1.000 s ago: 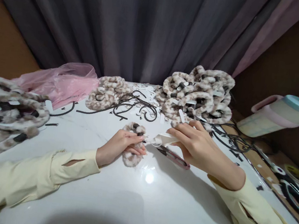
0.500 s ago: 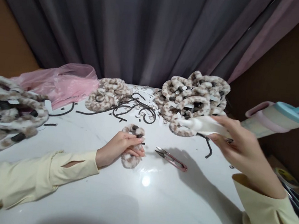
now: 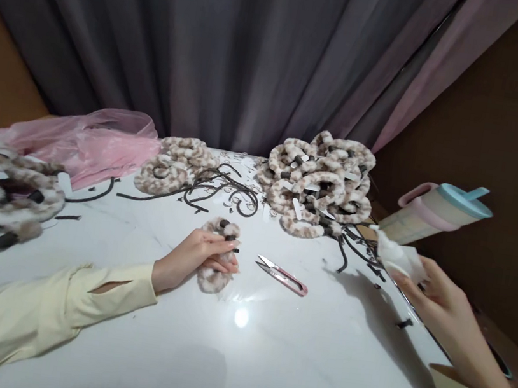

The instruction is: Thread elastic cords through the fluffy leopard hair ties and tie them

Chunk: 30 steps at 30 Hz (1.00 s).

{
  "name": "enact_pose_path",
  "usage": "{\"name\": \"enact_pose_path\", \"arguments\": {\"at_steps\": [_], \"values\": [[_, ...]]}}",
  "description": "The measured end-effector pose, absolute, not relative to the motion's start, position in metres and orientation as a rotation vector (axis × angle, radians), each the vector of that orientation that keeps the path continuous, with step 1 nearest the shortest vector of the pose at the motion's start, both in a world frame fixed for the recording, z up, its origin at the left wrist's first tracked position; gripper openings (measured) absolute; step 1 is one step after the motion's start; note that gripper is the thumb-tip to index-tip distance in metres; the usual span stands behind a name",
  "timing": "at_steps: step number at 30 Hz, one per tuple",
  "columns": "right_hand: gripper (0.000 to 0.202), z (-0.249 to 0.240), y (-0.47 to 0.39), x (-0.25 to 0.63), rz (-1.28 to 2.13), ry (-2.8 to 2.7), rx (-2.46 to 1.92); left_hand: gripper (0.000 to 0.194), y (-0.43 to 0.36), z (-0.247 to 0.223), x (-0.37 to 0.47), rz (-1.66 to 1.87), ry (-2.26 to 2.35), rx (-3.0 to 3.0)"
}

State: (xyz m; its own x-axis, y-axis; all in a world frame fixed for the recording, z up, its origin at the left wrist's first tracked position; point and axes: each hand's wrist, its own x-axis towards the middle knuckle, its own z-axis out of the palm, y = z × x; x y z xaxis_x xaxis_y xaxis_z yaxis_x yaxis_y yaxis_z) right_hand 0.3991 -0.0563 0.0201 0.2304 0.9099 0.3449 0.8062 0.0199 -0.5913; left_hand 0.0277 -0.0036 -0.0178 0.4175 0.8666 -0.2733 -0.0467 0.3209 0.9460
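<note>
My left hand [image 3: 202,257] is closed on a small fluffy ring [image 3: 214,283], cream with brown spots, resting on the white table. Dark bands show at the ring's upper part, and a short black piece sticks out beside my fingertips. My fingers hide the ring's middle. Over the table's right edge, my right hand [image 3: 442,297] grips a white tool with a narrow nozzle [image 3: 397,255]. It is partly covered by my fingers and slightly blurred, so I cannot tell its exact kind. Thread snips [image 3: 282,275] with pink handles lie on the table between my hands.
Heaps of fluffy rings stand at the back right [image 3: 323,177], back middle [image 3: 176,163] and left [image 3: 3,196]. Black cord pieces [image 3: 221,185] lie loose among small bits. A pink plastic bag [image 3: 103,140] and a tumbler with a blue lid [image 3: 434,212] are also around.
My right hand has moved away from the right heap, outward and down, with the white tool in it. My left hand keeps holding the ring. The view has shifted slightly right.
</note>
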Motion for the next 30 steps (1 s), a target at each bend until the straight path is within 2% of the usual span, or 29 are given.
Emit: {"name": "enact_pose_path", "arguments": {"at_steps": [5,9,15,30], "values": [[0.023,0.021,-0.058,0.358,-0.261,-2.232,-1.394,0.03,-0.006,-0.015,0.028,0.709,0.952,1.123],[0.024,0.034,-0.053,0.295,-0.313,-2.508,-1.137,0.032,-0.007,-0.014,0.029,0.713,0.949,1.134],[0.019,0.036,-0.034,0.256,-0.406,-2.592,-1.018,0.033,-0.005,-0.015,0.029,0.706,0.946,1.13],[0.019,0.033,-0.024,0.25,-0.395,-2.664,-1.015,0.033,-0.005,-0.016,0.028,0.711,0.928,1.121]]}}
